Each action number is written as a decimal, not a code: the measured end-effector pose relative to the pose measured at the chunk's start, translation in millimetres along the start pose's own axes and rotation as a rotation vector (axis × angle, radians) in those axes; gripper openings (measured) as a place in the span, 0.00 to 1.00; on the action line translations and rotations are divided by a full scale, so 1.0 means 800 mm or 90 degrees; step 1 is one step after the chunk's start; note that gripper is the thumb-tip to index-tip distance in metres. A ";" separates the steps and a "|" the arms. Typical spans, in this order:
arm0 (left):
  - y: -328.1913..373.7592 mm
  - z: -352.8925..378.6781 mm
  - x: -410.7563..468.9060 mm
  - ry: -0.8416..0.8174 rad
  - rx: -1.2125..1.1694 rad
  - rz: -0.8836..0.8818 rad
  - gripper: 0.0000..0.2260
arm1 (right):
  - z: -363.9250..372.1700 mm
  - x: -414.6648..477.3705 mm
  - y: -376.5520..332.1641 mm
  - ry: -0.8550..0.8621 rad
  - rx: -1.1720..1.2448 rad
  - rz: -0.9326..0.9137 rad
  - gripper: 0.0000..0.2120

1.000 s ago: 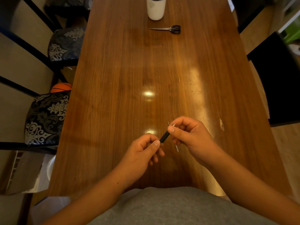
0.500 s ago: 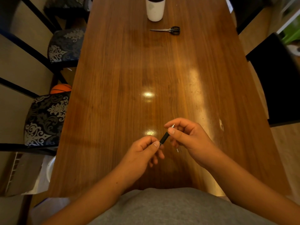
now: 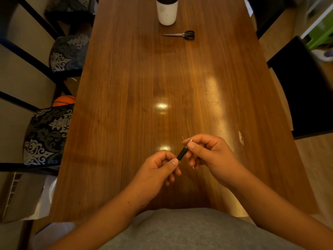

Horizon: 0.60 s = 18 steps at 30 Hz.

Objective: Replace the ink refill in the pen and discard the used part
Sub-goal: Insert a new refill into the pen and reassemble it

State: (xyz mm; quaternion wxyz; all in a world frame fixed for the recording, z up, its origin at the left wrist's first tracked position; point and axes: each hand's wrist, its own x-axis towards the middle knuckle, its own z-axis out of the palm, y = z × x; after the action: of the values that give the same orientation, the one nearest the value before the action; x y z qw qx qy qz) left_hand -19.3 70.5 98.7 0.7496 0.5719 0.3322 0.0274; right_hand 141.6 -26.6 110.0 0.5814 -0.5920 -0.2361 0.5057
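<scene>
A black pen (image 3: 182, 153) is held over the near part of the wooden table (image 3: 137, 98). My left hand (image 3: 158, 170) pinches its lower end between thumb and fingers. My right hand (image 3: 209, 156) grips its upper end, where a silver tip pokes out past the thumb. A thin pale refill (image 3: 193, 167) also runs through my right hand; one end shows below the fingers and another thin tip shows above them. Most of the refill is hidden by the fingers.
A white cylindrical container (image 3: 167, 12) with a dark lid stands at the far end of the table, with black-handled scissors (image 3: 182, 34) just in front of it. Patterned chairs (image 3: 48, 134) line the left side, a black chair (image 3: 302, 91) the right. An orange ball (image 3: 64, 101) lies on the floor.
Both hands hold the pen almost still. The thin refill tip above my right fingers was hidden half a second ago and shows again now.
</scene>
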 end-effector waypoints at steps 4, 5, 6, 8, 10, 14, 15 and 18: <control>-0.006 0.003 0.000 -0.001 -0.008 0.000 0.09 | -0.005 -0.002 0.002 0.010 -0.019 0.001 0.09; -0.007 0.004 0.001 -0.002 -0.013 -0.003 0.08 | -0.006 -0.003 0.002 0.010 -0.019 -0.001 0.09; -0.008 0.006 0.001 -0.005 -0.021 -0.006 0.08 | -0.008 -0.004 0.003 0.010 -0.017 -0.004 0.09; -0.010 0.009 0.002 -0.009 -0.039 -0.011 0.07 | -0.010 -0.006 0.004 0.009 -0.013 -0.011 0.08; -0.012 0.011 0.004 -0.001 -0.044 -0.004 0.05 | -0.013 -0.007 0.006 0.008 -0.008 -0.012 0.07; -0.017 0.016 0.007 0.053 -0.010 0.044 0.09 | -0.012 -0.005 0.012 0.023 0.009 -0.015 0.09; -0.019 0.018 0.007 0.069 0.002 0.057 0.10 | -0.012 -0.004 0.014 0.029 0.014 -0.015 0.09; -0.025 0.025 0.008 0.111 0.040 0.093 0.11 | -0.013 -0.003 0.020 0.032 0.026 -0.003 0.09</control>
State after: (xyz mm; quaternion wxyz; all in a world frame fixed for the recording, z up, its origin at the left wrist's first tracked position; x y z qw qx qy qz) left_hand -10.6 49.7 81.1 0.6956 0.6133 0.3539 0.1212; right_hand 144.8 -36.7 93.9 0.6004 -0.5918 -0.2124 0.4942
